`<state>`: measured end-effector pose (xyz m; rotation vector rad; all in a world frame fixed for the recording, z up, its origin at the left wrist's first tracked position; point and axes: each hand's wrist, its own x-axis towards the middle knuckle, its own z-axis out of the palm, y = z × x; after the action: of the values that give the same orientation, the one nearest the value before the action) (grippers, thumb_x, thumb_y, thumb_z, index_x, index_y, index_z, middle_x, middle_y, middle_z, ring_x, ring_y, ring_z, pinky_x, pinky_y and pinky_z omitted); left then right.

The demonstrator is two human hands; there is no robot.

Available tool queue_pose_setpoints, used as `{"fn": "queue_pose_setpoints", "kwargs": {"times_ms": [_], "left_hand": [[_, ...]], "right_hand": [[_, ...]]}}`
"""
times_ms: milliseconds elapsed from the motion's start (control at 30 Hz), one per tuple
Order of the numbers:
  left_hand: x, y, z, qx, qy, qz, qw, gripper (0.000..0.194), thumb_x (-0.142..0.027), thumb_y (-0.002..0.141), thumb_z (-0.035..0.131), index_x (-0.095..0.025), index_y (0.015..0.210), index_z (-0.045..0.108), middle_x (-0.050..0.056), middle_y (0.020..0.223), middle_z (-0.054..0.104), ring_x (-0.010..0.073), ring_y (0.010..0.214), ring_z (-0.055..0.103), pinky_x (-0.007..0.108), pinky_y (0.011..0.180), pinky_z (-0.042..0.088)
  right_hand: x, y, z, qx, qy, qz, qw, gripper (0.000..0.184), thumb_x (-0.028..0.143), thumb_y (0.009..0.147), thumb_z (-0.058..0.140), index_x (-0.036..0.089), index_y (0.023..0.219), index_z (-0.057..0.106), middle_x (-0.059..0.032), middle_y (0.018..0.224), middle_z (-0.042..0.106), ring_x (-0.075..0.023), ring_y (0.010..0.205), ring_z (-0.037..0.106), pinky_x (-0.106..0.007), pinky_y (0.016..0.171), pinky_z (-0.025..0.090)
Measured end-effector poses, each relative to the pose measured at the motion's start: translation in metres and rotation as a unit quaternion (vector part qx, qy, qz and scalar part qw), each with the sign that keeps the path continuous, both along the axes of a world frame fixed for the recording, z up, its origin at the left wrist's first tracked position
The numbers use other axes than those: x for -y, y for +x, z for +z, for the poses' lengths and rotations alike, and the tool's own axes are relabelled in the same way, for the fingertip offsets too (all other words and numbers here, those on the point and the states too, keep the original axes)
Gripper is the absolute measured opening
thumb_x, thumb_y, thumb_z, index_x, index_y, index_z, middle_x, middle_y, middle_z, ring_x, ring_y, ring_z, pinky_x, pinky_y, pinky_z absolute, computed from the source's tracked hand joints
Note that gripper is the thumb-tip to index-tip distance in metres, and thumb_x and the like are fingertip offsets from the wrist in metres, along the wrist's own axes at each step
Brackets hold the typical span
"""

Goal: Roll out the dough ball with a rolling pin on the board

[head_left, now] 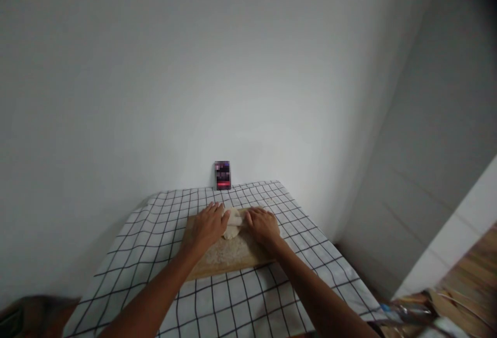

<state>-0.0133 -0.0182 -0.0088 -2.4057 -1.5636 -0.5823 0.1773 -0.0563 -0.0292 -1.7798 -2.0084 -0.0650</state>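
Observation:
A pale lump of dough (pixel 233 222) lies on a floured wooden board (pixel 229 256) on a table with a white, black-checked cloth (pixel 163 234). My left hand (pixel 208 225) rests palm down on the dough's left end, fingers stretched forward and together. On the dough's right end my right hand (pixel 264 225) lies the same way. Both hands press flat on the dough, and part of it is hidden beneath them.
A small dark box with a red band (pixel 222 175) stands upright against the white wall at the table's far edge. At the lower right there is wooden flooring with cluttered items (pixel 427 307). A white wall corner runs down the right.

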Motion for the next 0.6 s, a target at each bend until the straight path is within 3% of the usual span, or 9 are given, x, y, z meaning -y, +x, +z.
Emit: {"fn": "queue_pose_setpoints", "kwargs": {"times_ms": [133, 233, 367, 500, 600], "left_hand": [[0.024, -0.005, -0.007, -0.004, -0.004, 0.000, 1.000, 0.048, -0.043, 0.088, 0.037, -0.017, 0.127, 0.046, 0.013, 0.136, 0.054, 0.0278, 0.129, 0.042, 0.046, 0.110, 0.031], [0.043, -0.013, -0.015, 0.012, -0.008, -0.025, 1.000, 0.057, -0.047, 0.085, 0.041, -0.020, 0.135, 0.034, 0.010, 0.146, 0.043, 0.0250, 0.135, 0.032, 0.046, 0.113, 0.025], [0.052, -0.030, -0.017, 0.091, -0.074, -0.061, 0.991, 0.058, -0.047, 0.085, 0.040, -0.027, 0.137, 0.026, 0.003, 0.147, 0.042, 0.0191, 0.133, 0.036, 0.037, 0.110, 0.034], [0.040, -0.049, -0.005, 0.138, -0.068, 0.042, 0.987, 0.042, -0.031, 0.092, 0.025, -0.028, 0.133, 0.032, 0.003, 0.139, 0.053, 0.0171, 0.124, 0.048, 0.036, 0.101, 0.043], [0.029, -0.051, 0.005, 0.103, -0.070, 0.085, 0.989, 0.038, -0.025, 0.088, 0.033, -0.025, 0.124, 0.044, 0.006, 0.125, 0.063, 0.0208, 0.112, 0.058, 0.036, 0.092, 0.047]], "right_hand": [[0.022, 0.001, -0.007, -0.024, 0.005, 0.014, 1.000, 0.042, 0.043, 0.108, 0.032, 0.024, 0.117, 0.068, -0.0080, 0.128, 0.069, -0.0234, 0.122, 0.058, -0.042, 0.104, 0.037], [0.036, 0.001, -0.014, -0.034, 0.022, 0.020, 0.999, 0.042, 0.058, 0.100, 0.048, 0.024, 0.115, 0.067, -0.0086, 0.126, 0.068, -0.0273, 0.123, 0.055, -0.044, 0.105, 0.035], [0.046, 0.001, -0.023, -0.059, 0.060, 0.007, 0.996, 0.036, 0.055, 0.090, 0.066, 0.024, 0.109, 0.067, -0.0070, 0.114, 0.069, -0.0277, 0.117, 0.056, -0.045, 0.107, 0.032], [0.041, 0.003, -0.025, -0.119, 0.066, -0.040, 0.990, 0.029, 0.047, 0.093, 0.063, 0.024, 0.109, 0.067, -0.0059, 0.110, 0.071, -0.0258, 0.111, 0.061, -0.042, 0.100, 0.037], [0.029, 0.013, -0.025, -0.213, 0.053, -0.067, 0.973, 0.032, 0.053, 0.096, 0.054, 0.023, 0.102, 0.066, -0.0030, 0.096, 0.072, -0.0219, 0.092, 0.065, -0.032, 0.079, 0.043]]}}
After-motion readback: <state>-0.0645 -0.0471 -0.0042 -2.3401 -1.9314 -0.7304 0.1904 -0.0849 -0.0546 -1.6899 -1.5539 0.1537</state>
